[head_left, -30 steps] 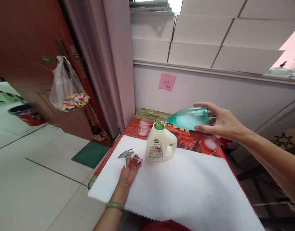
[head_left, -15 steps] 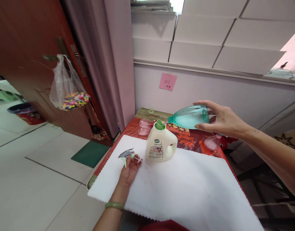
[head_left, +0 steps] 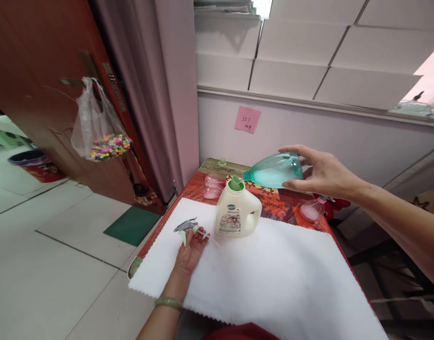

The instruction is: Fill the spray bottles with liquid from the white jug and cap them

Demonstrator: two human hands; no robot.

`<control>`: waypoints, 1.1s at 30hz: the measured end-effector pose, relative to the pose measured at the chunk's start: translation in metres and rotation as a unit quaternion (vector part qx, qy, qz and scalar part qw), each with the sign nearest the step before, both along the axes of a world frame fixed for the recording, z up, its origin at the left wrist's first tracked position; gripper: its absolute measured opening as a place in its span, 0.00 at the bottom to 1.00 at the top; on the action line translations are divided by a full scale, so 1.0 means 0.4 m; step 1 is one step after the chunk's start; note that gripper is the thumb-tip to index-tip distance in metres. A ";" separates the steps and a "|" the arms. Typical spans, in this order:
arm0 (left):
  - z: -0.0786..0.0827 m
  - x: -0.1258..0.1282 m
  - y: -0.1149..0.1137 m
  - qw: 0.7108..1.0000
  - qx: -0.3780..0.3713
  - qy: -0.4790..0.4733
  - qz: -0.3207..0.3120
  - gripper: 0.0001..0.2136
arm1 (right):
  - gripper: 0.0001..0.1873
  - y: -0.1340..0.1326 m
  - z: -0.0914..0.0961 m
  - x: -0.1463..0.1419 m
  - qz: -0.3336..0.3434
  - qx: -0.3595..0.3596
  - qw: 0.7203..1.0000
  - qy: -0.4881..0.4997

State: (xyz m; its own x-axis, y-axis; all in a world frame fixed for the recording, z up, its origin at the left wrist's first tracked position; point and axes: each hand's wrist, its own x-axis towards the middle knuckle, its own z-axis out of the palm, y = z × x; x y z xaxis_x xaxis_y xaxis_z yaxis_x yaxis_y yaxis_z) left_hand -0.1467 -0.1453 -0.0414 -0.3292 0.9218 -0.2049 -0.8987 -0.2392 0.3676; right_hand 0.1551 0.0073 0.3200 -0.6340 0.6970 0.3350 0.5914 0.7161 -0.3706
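My right hand (head_left: 319, 174) grips a clear teal spray bottle (head_left: 273, 171) by its base. The bottle lies nearly on its side, with whitish liquid inside and its open neck over the mouth of a cream detergent jug (head_left: 234, 212). A green spout (head_left: 235, 183) shows inside that mouth. The jug stands upright on a white cloth (head_left: 273, 274). At lower left, my left hand (head_left: 192, 245) is closed round a grey and pale green spray trigger head (head_left: 187, 227), its thin tube pointing right. The fingers face up, resting near the cloth.
Behind the jug a pink container (head_left: 212, 187) stands on the red patterned table cover (head_left: 273, 205). A pink spray bottle (head_left: 311, 209) is at the right edge, and a small green cap (head_left: 222, 162) lies at the back. The wall (head_left: 291, 127) rises behind the table.
The teal bottle and my right hand have shifted slightly left, bringing the neck closer over the jug's mouth. My left hand and the trigger head look the same.
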 end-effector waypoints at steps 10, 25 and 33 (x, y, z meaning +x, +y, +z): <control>0.000 -0.001 0.001 1.000 0.001 0.002 -0.002 0.10 | 0.39 0.010 0.005 -0.014 0.020 0.036 0.999 -0.026; 0.002 0.000 0.003 1.000 -0.002 0.003 -0.004 0.10 | 0.40 0.013 0.018 -0.042 0.053 0.090 0.992 -0.073; -0.003 -0.001 0.004 1.000 0.001 -0.002 -0.005 0.10 | 0.43 0.011 0.026 -0.068 0.050 0.112 0.984 -0.132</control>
